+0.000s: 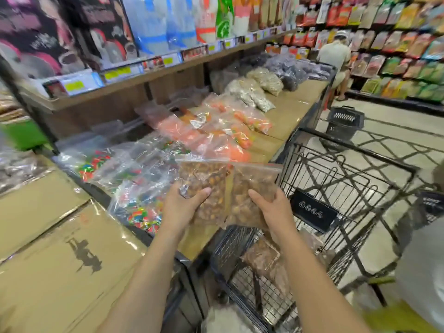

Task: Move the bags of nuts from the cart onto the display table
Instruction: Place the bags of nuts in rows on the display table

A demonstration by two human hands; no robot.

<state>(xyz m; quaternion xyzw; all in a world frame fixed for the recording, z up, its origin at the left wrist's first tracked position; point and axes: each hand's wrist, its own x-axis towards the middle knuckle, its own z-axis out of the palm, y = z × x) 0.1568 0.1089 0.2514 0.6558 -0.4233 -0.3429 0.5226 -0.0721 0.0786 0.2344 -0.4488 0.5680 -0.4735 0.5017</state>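
Two bags of nuts are held up side by side over the spot where the cart (312, 210) meets the table (290, 116). The left bag (204, 176) is gripped at its lower end by the left hand (185, 205), with the thumb curled over the front and the fingers hidden behind. The right bag (254, 181) is held the same way by the right hand (271, 207). Each bag is taken by the bottom, so the zip seals point away toward the table and the flat faces can be laid down without being turned. The bags touch along their inner edges, which lets both be carried in one trip. They are lifted above the cart and not yet set down. More nut bags (262, 258) are seen lying in the cart below the right forearm, so the task is judged only partly done. On the table just ahead, candy bags (134, 171) and orange bags (216, 133) are packed close, and the bare strip nearer the cart is judged the likeliest landing place
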